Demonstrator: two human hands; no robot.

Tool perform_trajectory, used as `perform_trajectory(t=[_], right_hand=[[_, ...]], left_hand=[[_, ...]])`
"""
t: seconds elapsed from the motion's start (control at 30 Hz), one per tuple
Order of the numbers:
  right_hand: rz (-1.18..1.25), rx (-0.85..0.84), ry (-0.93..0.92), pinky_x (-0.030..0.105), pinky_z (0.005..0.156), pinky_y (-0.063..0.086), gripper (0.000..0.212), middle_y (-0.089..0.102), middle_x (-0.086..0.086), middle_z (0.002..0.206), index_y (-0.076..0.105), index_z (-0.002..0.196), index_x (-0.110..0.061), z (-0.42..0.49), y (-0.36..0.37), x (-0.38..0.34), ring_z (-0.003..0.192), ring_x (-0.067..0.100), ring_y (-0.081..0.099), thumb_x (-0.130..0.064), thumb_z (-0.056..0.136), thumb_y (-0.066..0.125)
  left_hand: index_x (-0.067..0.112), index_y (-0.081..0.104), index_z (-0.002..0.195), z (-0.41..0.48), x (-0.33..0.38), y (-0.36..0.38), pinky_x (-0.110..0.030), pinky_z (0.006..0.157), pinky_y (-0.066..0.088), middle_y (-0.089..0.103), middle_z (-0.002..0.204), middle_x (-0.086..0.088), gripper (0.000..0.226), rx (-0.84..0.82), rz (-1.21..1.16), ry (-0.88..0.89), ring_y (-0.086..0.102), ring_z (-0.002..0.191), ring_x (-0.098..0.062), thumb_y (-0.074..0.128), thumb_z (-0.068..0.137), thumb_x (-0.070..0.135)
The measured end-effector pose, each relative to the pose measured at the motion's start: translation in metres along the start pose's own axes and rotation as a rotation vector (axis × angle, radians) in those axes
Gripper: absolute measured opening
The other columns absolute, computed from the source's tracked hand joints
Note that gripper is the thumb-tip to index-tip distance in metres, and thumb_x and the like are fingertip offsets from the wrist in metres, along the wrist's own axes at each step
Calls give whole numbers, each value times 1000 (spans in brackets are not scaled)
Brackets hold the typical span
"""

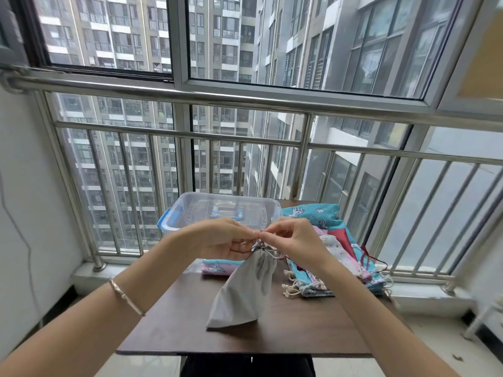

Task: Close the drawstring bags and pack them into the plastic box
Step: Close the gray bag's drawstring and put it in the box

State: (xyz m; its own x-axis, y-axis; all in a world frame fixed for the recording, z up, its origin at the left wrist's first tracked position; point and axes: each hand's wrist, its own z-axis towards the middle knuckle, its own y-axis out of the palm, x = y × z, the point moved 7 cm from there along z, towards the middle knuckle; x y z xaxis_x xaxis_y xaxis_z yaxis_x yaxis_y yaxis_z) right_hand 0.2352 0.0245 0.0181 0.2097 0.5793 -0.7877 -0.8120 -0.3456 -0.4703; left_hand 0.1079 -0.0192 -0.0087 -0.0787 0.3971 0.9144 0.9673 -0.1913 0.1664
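Note:
A grey drawstring bag (245,289) hangs above the dark wooden table (177,330), its neck gathered tight and its bottom corner near the tabletop. My left hand (217,236) and my right hand (292,238) meet over the neck, each pinching the bag's thin cords between fingertips. Behind my hands stands a clear plastic box (217,210) with blue latches; it looks empty. A pile of patterned drawstring bags (334,257) lies to the right of it. Another pink and blue bag (217,268) lies flat below my left hand.
The small table stands against a steel balcony railing (245,142) and large windows. A white wall (30,213) is close on the left. A bracelet (125,297) circles my left wrist. Tiled floor shows below the table's front edge.

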Motion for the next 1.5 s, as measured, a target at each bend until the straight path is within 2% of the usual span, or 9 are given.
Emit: perform_trajectory(t=[0.13, 0.3, 0.47, 0.6, 0.8, 1.0, 1.13, 1.33, 1.5], right_hand=[[-21, -17, 59, 20, 60, 45, 8, 67, 0, 69, 73, 81, -7, -1, -14, 12, 60, 3, 57, -15, 84, 73], [-129, -93, 172, 32, 67, 52, 10, 69, 0, 73, 70, 84, -12, -13, -29, 36, 63, 4, 60, -22, 87, 70], [-47, -329, 303, 20, 66, 49, 53, 63, -6, 107, 54, 124, -31, -22, 4, 20, 74, 8, 65, -53, 79, 70], [-316, -282, 119, 12, 58, 47, 27, 62, -5, 94, 65, 100, -21, -15, 18, -6, 74, 8, 61, -31, 76, 73], [218, -181, 109, 23, 49, 49, 8, 58, 10, 82, 56, 91, -3, 22, -19, -48, 60, 16, 58, 2, 86, 60], [554, -230, 28, 37, 74, 60, 28, 65, 12, 91, 63, 106, -6, 62, -45, -84, 77, 23, 66, -2, 78, 59], [612, -70, 2, 43, 89, 54, 26, 67, 13, 95, 63, 100, -3, 80, -86, -74, 86, 26, 66, -5, 75, 57], [-108, -151, 225, 14, 61, 53, 14, 65, 3, 82, 65, 86, -3, 110, -76, -2, 70, 9, 61, -17, 88, 65], [-598, -517, 326, 20, 64, 49, 10, 65, 5, 81, 69, 86, -4, 121, 8, 53, 67, 12, 55, -13, 88, 64]], left_hand=[[5, 69, 107, -5, 4, -13, -21, 79, 56, 65, 72, 3, 21, 65, 292, 59, 62, 68, -5, 63, 90, 16], [1, 72, 100, -9, -4, -31, -27, 85, 56, 58, 76, -5, 19, 120, 483, 92, 59, 71, -12, 65, 89, 15], [-4, 69, 97, 2, -14, -25, -38, 90, 55, 47, 67, -4, 22, 140, 360, 118, 48, 59, -8, 62, 91, 15], [4, 71, 94, 0, -17, -19, -43, 92, 54, 56, 77, -7, 20, 79, 295, 88, 56, 72, -12, 60, 93, 21], [12, 58, 117, 2, -48, -30, -42, 96, 48, 57, 105, -15, 39, 125, 177, -28, 58, 94, -24, 40, 100, 42], [4, 55, 113, -3, -36, 38, -36, 92, 43, 58, 103, -10, 50, -433, -202, -6, 54, 98, -24, 30, 103, 45], [7, 59, 109, -11, 24, -10, -29, 65, 56, 65, 90, -8, 22, -156, -336, 188, 64, 73, -16, 46, 93, 13], [26, 60, 120, 17, 84, -112, -26, 67, 58, 59, 116, -7, 38, 382, 430, 245, 65, 85, -14, 61, 89, 4], [28, 56, 130, 52, 40, -136, -32, 85, 57, 54, 126, -2, 47, 272, 1063, -232, 62, 102, -20, 67, 86, 12]])
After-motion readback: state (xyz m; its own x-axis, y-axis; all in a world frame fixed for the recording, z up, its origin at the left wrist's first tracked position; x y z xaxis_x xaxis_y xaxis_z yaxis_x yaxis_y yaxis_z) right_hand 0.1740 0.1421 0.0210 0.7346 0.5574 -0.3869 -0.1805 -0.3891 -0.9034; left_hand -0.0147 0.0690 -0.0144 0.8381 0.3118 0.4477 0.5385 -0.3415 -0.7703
